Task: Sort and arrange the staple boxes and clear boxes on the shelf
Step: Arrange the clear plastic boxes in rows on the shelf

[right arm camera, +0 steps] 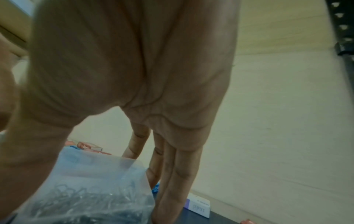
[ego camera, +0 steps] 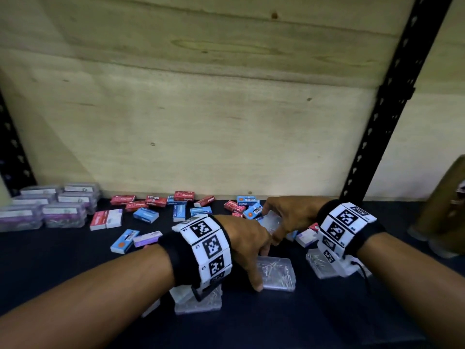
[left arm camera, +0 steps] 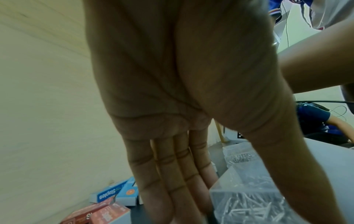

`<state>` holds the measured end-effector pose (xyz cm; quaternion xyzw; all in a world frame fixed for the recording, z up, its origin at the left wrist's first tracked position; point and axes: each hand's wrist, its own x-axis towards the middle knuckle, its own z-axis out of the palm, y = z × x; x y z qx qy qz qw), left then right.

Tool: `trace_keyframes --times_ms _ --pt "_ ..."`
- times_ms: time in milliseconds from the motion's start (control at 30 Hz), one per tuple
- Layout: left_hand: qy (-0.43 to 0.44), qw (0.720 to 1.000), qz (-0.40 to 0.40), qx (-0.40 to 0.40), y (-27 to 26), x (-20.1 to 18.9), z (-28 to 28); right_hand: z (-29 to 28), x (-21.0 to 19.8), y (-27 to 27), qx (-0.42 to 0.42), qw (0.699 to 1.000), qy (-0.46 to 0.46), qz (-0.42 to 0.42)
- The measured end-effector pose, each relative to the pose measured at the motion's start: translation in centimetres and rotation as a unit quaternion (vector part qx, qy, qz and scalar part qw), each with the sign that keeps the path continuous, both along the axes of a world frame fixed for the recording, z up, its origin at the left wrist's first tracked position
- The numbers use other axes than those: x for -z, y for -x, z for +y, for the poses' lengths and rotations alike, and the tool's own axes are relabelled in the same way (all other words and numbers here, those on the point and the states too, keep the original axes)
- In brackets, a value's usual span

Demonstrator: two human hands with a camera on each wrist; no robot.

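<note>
Below, in the head view, I see my left hand [ego camera: 247,244] reaching down on a clear box of metal clips [ego camera: 276,272] lying flat on the dark shelf [ego camera: 75,260], thumb at its near-left edge and fingers at its far side, grasping it across its width. Just beyond and to the right of that hand, my right hand [ego camera: 289,212] clasps a second clear box [ego camera: 270,219], tilted up off the shelf among scattered red and blue staple boxes [ego camera: 147,214]. Far to the left of both hands, a tidy stack of clear boxes [ego camera: 50,207] sits against the wooden back panel [ego camera: 201,109]. Another clear box [ego camera: 198,302] lies under my left wrist, and one more [ego camera: 318,263] under my right wrist.

From the left wrist, the fingers [left arm camera: 164,174] run straight down past the box's far side, the thumb along the clear box [left arm camera: 249,197] to their right. Blue and red staple boxes [left arm camera: 113,195] lie left of the fingers.

From the right wrist, the fingers [right arm camera: 176,174] extend down behind the raised clear box [right arm camera: 91,181], the thumb on its near side. A white-and-purple staple box [right arm camera: 198,206] lies right of the fingertips.
</note>
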<state>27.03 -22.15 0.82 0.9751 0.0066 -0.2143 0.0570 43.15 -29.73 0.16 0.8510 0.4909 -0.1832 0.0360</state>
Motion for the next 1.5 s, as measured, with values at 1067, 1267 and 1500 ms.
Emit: trace_keyframes --times_ms 1067,1267,1500 --pt "0.166 0.927 -0.194 -0.274 10.4 -1.1 14.1 4.4 -4.2 3.7 -0.028 0.985 -0.125 0.117" --pt "0.238 0.898 -0.229 -0.289 16.3 -0.2 17.9 10.1 -4.2 8.4 -0.104 0.978 -0.115 0.137" --pt "0.271 0.856 -0.225 -0.378 24.5 0.6 22.1 17.7 -3.9 14.5 -0.179 0.970 -0.106 0.124"
